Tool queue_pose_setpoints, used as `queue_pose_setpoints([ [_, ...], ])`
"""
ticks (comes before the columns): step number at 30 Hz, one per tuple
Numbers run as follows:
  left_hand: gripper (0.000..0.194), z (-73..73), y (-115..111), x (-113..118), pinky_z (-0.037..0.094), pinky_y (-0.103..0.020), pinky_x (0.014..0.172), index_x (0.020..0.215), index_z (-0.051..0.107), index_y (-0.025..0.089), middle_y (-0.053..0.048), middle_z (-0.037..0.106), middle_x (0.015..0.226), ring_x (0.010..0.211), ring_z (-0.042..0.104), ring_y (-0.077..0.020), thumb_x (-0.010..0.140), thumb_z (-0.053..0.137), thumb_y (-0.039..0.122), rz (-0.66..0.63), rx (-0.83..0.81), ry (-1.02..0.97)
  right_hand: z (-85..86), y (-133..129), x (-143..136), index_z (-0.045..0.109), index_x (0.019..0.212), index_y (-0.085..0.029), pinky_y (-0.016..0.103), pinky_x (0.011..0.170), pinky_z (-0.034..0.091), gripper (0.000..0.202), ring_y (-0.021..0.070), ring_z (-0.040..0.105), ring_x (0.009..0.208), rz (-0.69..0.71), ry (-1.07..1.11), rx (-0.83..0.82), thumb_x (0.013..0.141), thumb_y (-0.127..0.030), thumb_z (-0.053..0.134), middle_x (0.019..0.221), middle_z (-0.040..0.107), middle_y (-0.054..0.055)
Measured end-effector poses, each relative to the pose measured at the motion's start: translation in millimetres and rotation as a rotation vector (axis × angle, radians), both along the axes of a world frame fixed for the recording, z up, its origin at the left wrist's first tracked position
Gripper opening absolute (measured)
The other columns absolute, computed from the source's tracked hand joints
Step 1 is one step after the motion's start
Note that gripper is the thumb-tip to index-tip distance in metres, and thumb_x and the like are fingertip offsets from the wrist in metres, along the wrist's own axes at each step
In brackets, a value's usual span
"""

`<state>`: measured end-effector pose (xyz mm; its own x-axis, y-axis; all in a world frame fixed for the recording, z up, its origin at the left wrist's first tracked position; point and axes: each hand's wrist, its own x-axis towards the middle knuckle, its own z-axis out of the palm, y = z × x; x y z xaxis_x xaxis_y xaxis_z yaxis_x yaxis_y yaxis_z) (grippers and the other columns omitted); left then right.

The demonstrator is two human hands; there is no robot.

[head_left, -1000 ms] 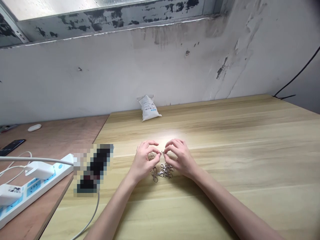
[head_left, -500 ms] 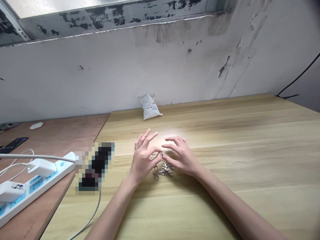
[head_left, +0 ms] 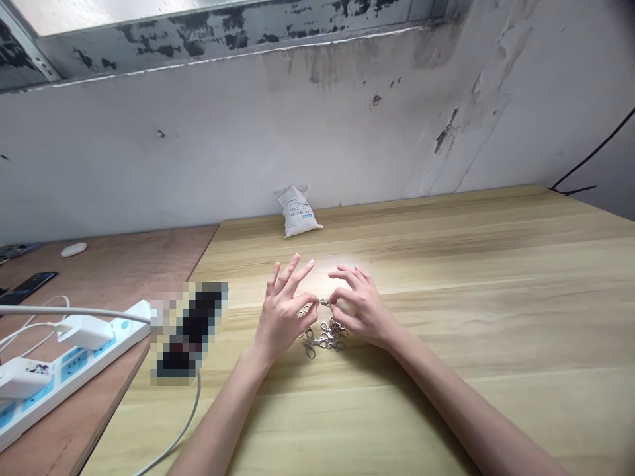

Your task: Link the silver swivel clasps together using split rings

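Pinching the left end of a small silver-coloured metal piece [head_left: 324, 303] between thumb and forefinger of the left hand [head_left: 285, 318], with other fingers fanned upward; pinching its right end likewise with the right hand [head_left: 364, 307]; holding it between the hands over the light wood-grained surface [head_left: 446, 284], hard to tell whether touching; with a loose cluster of silver-coloured metal lobster clasps [head_left: 327, 338] just nearer the body; with thin metal rings [head_left: 303, 310] partly hidden by the left hand; with a white plastic packet [head_left: 299, 215] farther back, near the stained white wall [head_left: 238, 145].
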<state>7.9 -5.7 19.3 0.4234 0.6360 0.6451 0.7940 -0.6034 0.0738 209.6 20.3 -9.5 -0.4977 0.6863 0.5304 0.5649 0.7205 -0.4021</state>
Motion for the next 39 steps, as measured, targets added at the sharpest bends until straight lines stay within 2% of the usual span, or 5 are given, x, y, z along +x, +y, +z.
queue_pose_setpoints([
  [15, 0.014, -1.1, -2, 3, 0.029, -0.055, 0.114, 0.075, 0.069, 0.022, -0.007, 0.056, 0.139, 0.139, 0.040, -0.0284, 0.085, 0.061, 0.018, 0.015, -0.016, 0.007, 0.1, -6, -6, 0.065, 0.083, -0.022, 0.053, 0.109, 0.029, 0.015, 0.0247, 0.051, 0.122, 0.014, -0.057, 0.128, 0.093, -0.028, 0.055, 0.124, 0.062, 0.008],
  [23, 0.009, -3.6, -1, -1, 0.023, -0.055, 0.118, 0.076, 0.065, 0.022, -0.004, 0.053, 0.142, 0.142, 0.033, -0.0276, 0.080, 0.061, 0.015, 0.039, -0.199, 0.015, 8.9, 0, 0, 0.067, 0.078, -0.021, 0.054, 0.112, 0.026, 0.017, 0.0247, 0.055, 0.119, -0.055, -0.224, 0.389, 0.091, -0.017, 0.057, 0.118, 0.066, 0.006],
  [29, 0.009, -4.3, -1, -4, 0.024, -0.055, 0.118, 0.080, 0.066, 0.022, -0.004, 0.055, 0.139, 0.142, 0.033, -0.0266, 0.085, 0.058, 0.020, 0.043, -0.278, 0.028, 12.5, -12, -9, 0.068, 0.099, -0.021, 0.047, 0.112, 0.032, 0.016, 0.0199, 0.058, 0.110, 0.018, -0.169, 0.569, 0.090, -0.011, 0.058, 0.110, 0.069, 0.005],
  [33, 0.010, -5.1, 0, -7, 0.024, -0.055, 0.118, 0.079, 0.065, 0.021, -0.004, 0.053, 0.141, 0.142, 0.033, -0.0273, 0.085, 0.057, 0.022, 0.008, -0.294, 0.091, 15.5, -13, -11, 0.067, 0.104, -0.024, 0.045, 0.108, 0.035, 0.021, 0.0188, 0.058, 0.107, 0.004, -0.089, 0.518, 0.091, -0.012, 0.057, 0.109, 0.067, 0.006],
  [39, 0.010, -4.4, 6, -20, 0.025, -0.055, 0.117, 0.077, 0.066, 0.021, -0.008, 0.056, 0.137, 0.141, 0.035, -0.0280, 0.084, 0.058, 0.021, 0.152, -0.281, 0.145, 8.5, -5, -3, 0.069, 0.086, -0.023, 0.041, 0.091, 0.043, 0.011, 0.0222, 0.055, 0.101, 0.032, -0.137, 0.313, 0.089, -0.018, 0.060, 0.110, 0.063, 0.009],
])
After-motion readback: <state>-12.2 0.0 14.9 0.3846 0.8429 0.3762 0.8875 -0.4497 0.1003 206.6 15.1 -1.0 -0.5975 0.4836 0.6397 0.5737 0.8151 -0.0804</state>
